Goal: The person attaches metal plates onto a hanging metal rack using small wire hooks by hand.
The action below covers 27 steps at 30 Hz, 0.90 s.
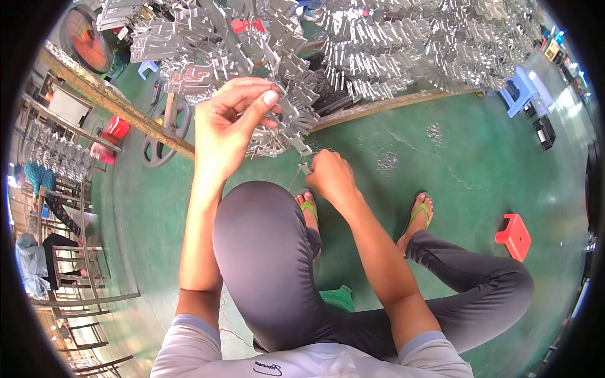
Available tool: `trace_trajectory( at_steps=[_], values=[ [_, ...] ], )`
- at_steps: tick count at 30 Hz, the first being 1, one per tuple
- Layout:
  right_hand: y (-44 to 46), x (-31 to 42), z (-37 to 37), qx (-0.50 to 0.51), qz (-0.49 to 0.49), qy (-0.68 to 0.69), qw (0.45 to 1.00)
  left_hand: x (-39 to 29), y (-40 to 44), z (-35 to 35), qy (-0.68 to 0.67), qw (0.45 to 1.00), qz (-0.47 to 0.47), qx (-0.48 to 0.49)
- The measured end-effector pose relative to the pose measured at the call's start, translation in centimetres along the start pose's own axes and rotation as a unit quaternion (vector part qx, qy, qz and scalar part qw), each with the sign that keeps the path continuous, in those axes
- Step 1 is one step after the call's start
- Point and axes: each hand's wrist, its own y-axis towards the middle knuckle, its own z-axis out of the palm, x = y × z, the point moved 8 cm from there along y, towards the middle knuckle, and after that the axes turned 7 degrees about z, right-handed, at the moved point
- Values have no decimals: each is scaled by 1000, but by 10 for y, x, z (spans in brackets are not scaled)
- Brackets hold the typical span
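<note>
My left hand (230, 126) is raised in front of the hanging metal parts. Its thumb and forefinger pinch at the upper end of a short string of flat silver metal parts (296, 142), though the exact grip point is hard to make out. Lower and to the right, my right hand (332, 176) is closed around a small flat metal piece (305, 168), with one end sticking out to the left. This piece is just below the bottom of the string; whether they are hooked together cannot be seen. Dense rows of similar metal parts (372, 57) hang behind both hands.
A wooden rail (391, 104) runs below the hanging rows. Small metal bits (387, 162) lie on the green floor. Around me are a red stool (515, 236), a blue stool (520, 91), a fan (87, 39) and a red bucket (118, 126). People sit at the far left.
</note>
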Motion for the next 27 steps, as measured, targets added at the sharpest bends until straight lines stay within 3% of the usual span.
trace_trajectory(
  at_steps=[6, 10, 13, 16, 19, 22, 27],
  values=[
    [0, -5, 0, 0, 8, -18, 1000, 5, 2, 5, -22, 999, -20, -20],
    [-6, 0, -5, 30, -15, -36, 999, 4, 3, 1, 31, 999, -5, -19],
    [-27, 41, -58, -148, -160, 102, 971, 3, 1, -3, 45, 999, -9, -27],
    [-50, 79, -105, -238, -264, 310, 882, 3, 1, -4, 45, 999, -10, -23],
    [-47, 83, -108, -233, -288, 389, 844, 1, 1, -3, 40, 999, -7, -27],
    [-51, 80, -114, -292, -312, 386, 818, -2, 2, -4, 40, 999, 5, -36],
    [-54, 78, -118, -310, -336, 351, 818, -3, -1, -3, 77, 997, -28, -16]
  ],
)
